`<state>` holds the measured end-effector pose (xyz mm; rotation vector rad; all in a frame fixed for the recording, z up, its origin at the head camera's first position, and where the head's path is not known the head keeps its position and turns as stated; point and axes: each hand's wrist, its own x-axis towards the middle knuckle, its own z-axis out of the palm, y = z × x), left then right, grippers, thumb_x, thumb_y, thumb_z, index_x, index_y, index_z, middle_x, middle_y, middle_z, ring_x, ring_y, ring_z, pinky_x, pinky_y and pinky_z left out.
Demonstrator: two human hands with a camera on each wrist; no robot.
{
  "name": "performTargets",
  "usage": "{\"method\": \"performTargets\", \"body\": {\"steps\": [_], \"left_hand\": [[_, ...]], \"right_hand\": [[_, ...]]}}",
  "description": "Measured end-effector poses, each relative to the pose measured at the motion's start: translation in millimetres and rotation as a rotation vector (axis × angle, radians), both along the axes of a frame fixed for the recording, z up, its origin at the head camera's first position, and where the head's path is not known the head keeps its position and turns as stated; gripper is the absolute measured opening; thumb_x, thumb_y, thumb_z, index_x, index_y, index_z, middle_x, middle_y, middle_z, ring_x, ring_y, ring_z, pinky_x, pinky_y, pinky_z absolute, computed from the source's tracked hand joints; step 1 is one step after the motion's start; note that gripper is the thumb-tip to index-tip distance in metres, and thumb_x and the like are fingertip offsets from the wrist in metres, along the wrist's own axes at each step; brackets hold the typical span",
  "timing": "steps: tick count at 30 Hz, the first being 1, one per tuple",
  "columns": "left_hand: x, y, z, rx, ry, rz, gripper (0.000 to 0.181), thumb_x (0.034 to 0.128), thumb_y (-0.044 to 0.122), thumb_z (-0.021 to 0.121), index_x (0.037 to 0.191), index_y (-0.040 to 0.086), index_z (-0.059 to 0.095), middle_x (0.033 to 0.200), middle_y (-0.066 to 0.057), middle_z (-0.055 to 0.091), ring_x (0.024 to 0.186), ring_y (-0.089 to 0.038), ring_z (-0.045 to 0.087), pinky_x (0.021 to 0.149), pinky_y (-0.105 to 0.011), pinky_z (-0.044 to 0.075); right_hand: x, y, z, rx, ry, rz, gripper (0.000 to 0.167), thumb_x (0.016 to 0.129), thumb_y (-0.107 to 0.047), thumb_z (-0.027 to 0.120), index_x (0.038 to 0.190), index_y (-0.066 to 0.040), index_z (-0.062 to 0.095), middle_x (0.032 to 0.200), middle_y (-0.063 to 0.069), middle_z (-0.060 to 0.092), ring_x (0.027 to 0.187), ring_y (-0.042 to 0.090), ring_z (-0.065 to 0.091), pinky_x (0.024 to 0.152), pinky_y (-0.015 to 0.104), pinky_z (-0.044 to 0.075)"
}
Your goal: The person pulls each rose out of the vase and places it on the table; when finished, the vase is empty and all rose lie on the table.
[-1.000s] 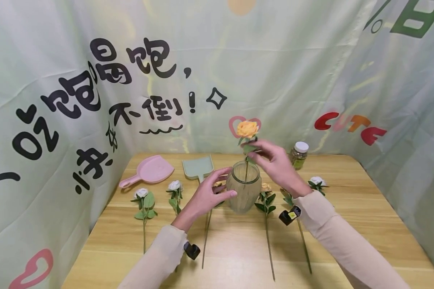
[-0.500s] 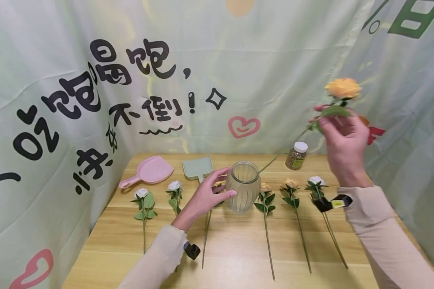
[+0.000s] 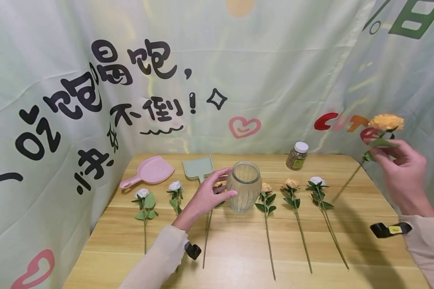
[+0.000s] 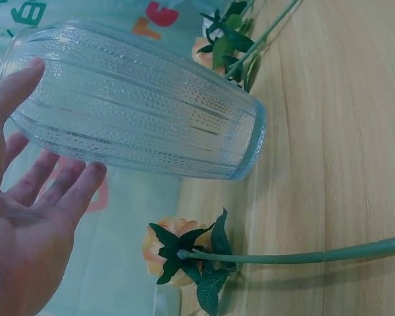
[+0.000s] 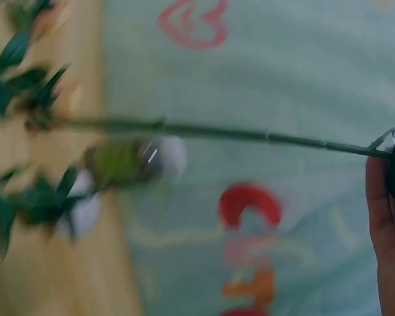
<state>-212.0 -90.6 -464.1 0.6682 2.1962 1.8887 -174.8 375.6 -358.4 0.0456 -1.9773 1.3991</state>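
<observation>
A ribbed clear glass vase [image 3: 246,196] stands upright near the table's middle. My left hand [image 3: 207,196] holds its left side, thumb in front and fingers behind; the left wrist view shows the thumb and fingers spread along the vase [image 4: 145,105]. Raised at the right, my right hand [image 3: 406,174] pinches a yellow-orange rose [image 3: 386,122] just below its bloom. The stem of this rose [image 5: 217,131] slants down and left, well apart from the vase. No flower stands in the vase.
Right of the vase lie two orange roses [image 3: 292,184] and white roses [image 3: 316,182]. More white roses [image 3: 142,193] lie left. Behind are a pink dustpan [image 3: 154,170], a grey-green dustpan [image 3: 198,166] and a white-lidded jar [image 3: 297,156]. A printed curtain [image 3: 275,80] hangs behind.
My right hand has drawn the orange rose up out of the vase, then carried it right and lowered it somewhat. The left hand and vase have stayed put.
</observation>
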Motion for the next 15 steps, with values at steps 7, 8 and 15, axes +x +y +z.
{"method": "performTargets", "body": {"steps": [7,8,15], "left_hand": [[0.3,-0.1,0.2,0.000,0.003,0.005,0.070,0.0972,0.034,0.086,0.158,0.039,0.052,0.161,0.005,0.052,0.152,-0.027,0.050,0.127,-0.054,0.048],[0.3,-0.1,0.2,0.001,0.002,0.006,0.070,0.0974,0.034,0.086,0.158,0.039,0.052,0.161,0.005,0.053,0.152,-0.026,0.050,0.127,-0.054,0.048],[-0.4,-0.5,-0.8,-0.003,0.000,0.005,0.069,0.0977,0.033,0.086,0.157,0.041,0.052,0.160,0.008,0.053,0.151,-0.023,0.051,0.126,-0.052,0.049]], "right_hand": [[19.3,47.6,-38.7,0.308,-0.239,-0.011,0.022,0.108,-0.008,0.067,0.128,-0.014,0.075,0.113,-0.043,0.063,0.101,-0.022,0.058,0.077,-0.006,0.045],[21.4,52.9,-43.4,0.329,-0.275,-0.020,0.021,0.109,-0.012,0.068,0.128,-0.017,0.075,0.111,-0.046,0.060,0.099,-0.024,0.056,0.074,-0.005,0.043],[24.7,82.8,-78.8,0.459,-0.561,-0.010,0.035,0.113,-0.032,0.061,0.140,-0.009,0.065,0.100,-0.047,0.053,0.078,-0.015,0.052,0.055,0.022,0.045]]}}
